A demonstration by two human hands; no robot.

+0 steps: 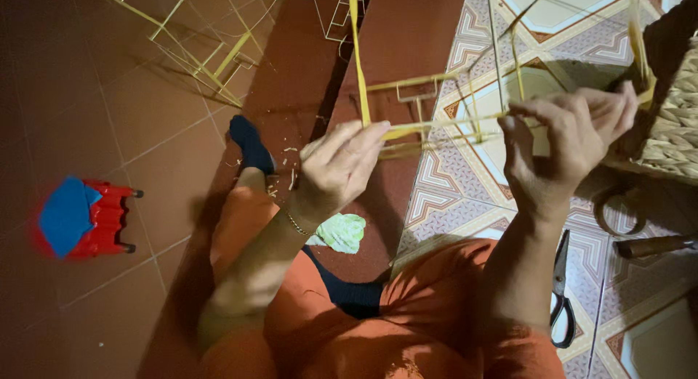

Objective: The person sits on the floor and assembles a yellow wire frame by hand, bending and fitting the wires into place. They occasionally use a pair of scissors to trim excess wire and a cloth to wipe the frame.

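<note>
A frame of thin yellow bamboo strips (436, 106) hangs in front of me over the floor. My left hand (340, 167) pinches a flat bamboo strip (357, 59) where it meets the frame's near bar. My right hand (574, 135) grips the frame's right end, with its fingers closed around the sticks. My legs in orange trousers and dark socks stretch out below.
Black-handled scissors (560, 292) lie on the patterned tiles by my right knee. A woven basket (680, 117) stands at the right edge. A red plastic stool (91, 218) with a blue cloth sits at the left. More bamboo frames (196, 41) lie on the brown floor above.
</note>
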